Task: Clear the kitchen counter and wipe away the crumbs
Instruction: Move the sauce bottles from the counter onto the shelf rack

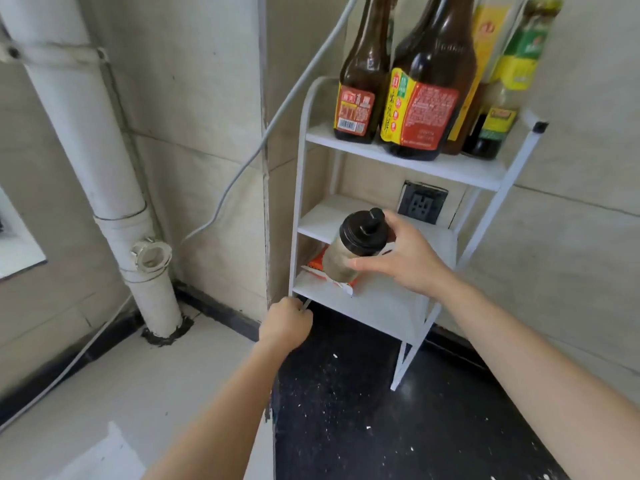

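Observation:
My right hand (403, 258) grips a spice jar (353, 245) with a black lid, held tilted in front of the lower shelves of a white metal rack (367, 306). A red and white packet (323, 275) lies on the bottom shelf behind the jar. My left hand (285, 323) is curled around the rack's front left leg just below the bottom shelf. The black counter (381, 410) under the rack is speckled with white crumbs.
Several dark sauce bottles (420, 84) stand on the rack's top shelf. A black wall socket (422, 202) sits behind the middle shelf. A white drain pipe (114, 188) runs down at the left, with a grey cable (242, 168) across the tiled wall.

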